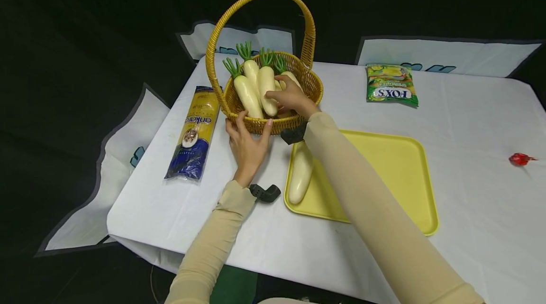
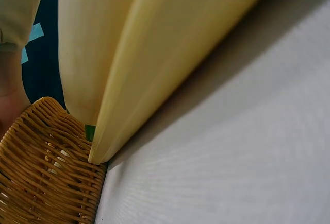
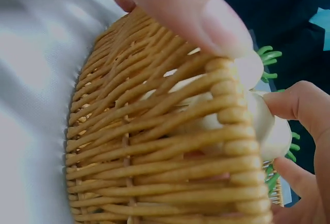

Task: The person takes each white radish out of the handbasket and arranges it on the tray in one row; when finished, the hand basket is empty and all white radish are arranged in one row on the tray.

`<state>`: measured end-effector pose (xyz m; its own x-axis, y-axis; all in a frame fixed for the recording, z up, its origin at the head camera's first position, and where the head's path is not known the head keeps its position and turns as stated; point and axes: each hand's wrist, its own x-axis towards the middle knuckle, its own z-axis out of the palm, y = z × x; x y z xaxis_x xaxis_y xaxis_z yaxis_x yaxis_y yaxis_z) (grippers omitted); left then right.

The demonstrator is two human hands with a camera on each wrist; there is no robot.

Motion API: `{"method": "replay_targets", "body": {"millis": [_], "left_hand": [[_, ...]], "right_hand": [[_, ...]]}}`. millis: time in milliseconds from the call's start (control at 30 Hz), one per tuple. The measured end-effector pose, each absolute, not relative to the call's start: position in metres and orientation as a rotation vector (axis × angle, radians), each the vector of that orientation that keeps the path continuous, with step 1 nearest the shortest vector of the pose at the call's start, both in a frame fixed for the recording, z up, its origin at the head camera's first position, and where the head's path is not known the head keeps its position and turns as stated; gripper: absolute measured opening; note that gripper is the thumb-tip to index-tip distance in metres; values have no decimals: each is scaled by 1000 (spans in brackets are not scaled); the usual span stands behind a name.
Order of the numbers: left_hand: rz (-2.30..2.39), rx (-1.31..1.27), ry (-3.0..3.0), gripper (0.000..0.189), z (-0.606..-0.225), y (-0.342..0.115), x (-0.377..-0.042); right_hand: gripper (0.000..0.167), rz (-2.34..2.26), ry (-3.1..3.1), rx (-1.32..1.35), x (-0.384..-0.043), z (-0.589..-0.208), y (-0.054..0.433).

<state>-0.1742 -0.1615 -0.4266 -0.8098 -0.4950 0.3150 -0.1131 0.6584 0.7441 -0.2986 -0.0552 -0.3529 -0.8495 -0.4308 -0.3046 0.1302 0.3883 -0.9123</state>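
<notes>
A yellow wicker basket (image 1: 317, 87) with a tall hoop handle holds several white radishes (image 1: 246, 93) with green stalks. My left hand (image 1: 249, 147) holds the basket's near side, its thumb pressing at the rim in the right wrist view. Reaching inside over the right part of the rim, my right hand (image 1: 294, 96) grips a white radish (image 3: 263, 116) between thumb and fingers. Part of that radish is hidden by the wicker and the fingers. Another white radish (image 1: 301, 173) lies on the left end of a yellow tray (image 1: 396, 176), partly under my right forearm.
Left of the basket lies a blue and yellow ankara packet (image 1: 194, 133). A green Fox's candy bag (image 1: 391, 85) rests at the back right, and a small red wrapped candy (image 1: 520, 159) sits at the far right. The white-covered table (image 1: 158, 214) ends near the left sleeve.
</notes>
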Motion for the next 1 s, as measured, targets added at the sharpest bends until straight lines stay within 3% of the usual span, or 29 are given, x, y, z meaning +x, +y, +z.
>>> {"method": "replay_targets", "body": {"millis": [700,1000], "left_hand": [[-993,469,-2377,69,-425,-160,-173],[-990,469,-2367,68,-426,-159,-175]], "right_hand": [[58,-1769,1775,-272,-299,-348,-37],[56,-1948,1506,-367,-272,-338,-9]]}}
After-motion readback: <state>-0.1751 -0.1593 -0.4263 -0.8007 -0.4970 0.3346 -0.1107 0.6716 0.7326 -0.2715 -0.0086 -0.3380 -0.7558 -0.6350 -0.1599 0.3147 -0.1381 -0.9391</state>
